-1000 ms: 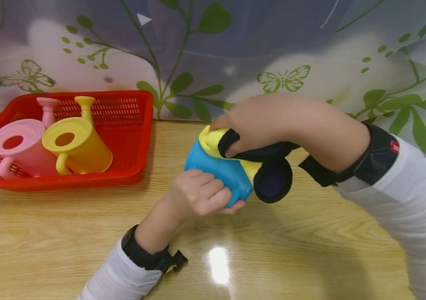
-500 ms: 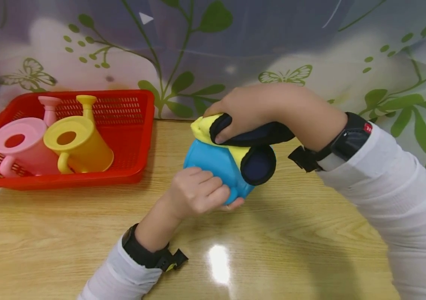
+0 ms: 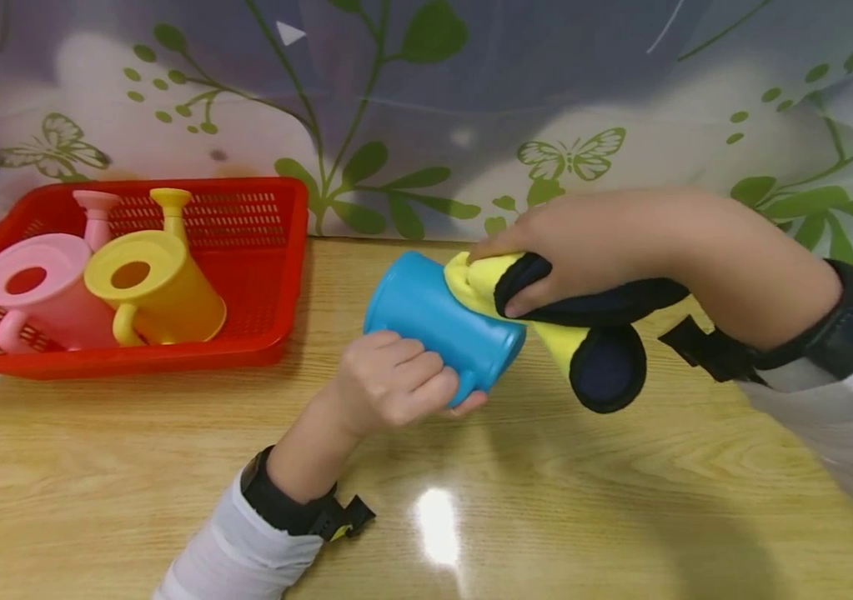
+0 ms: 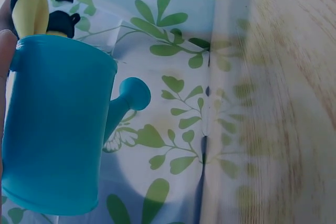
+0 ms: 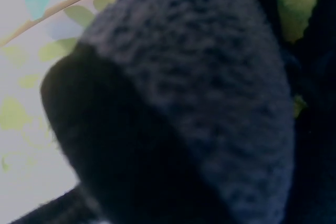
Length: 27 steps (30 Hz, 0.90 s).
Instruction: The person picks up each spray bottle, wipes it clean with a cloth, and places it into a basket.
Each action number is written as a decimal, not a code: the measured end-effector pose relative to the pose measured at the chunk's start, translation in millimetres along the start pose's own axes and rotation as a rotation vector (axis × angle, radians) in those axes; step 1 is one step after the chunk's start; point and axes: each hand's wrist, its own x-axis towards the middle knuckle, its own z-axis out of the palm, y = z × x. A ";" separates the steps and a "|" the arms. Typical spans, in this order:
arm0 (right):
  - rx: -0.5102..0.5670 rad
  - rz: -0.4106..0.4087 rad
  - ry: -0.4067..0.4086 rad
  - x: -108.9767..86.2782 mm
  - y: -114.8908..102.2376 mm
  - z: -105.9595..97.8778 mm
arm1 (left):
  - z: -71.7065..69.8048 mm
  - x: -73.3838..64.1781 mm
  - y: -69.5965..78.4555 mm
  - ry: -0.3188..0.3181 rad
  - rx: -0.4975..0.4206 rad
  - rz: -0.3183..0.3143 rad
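My left hand (image 3: 396,379) grips a blue watering can (image 3: 426,304) by its handle side and holds it tilted above the table. The left wrist view shows the can's smooth body (image 4: 58,124) and its spout with a round rose (image 4: 135,94). My right hand (image 3: 584,250) holds a bunched cloth (image 3: 482,283), yellow on one side and dark navy with black edging on the other. Its yellow front end touches the can's side, and a loose flap (image 3: 608,369) hangs below. Dark fabric (image 5: 199,87) fills most of the right wrist view, hiding my fingers there.
A red plastic basket (image 3: 171,360) stands on the wooden table (image 3: 96,467) at the left, with a pink watering can (image 3: 58,300) and a yellow watering can (image 3: 186,300) inside. Behind the table hangs a leaf-and-butterfly printed sheet (image 3: 426,108).
My right hand slid the cloth slightly up and left, then back right along the can, uncovering more of the can's left end. My left hand has barely moved.
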 end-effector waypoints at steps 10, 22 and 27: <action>0.029 0.026 0.053 -32.2 20.9 26.6 | -1.7 0.0 -0.4 0.004 0.008 0.033; 0.125 -0.015 -0.008 -27.8 24.6 18.5 | -4.0 -0.2 -1.0 0.040 0.008 0.049; 0.141 -0.037 -0.015 -19.7 24.4 13.0 | -3.6 0.5 -1.5 0.046 0.015 0.045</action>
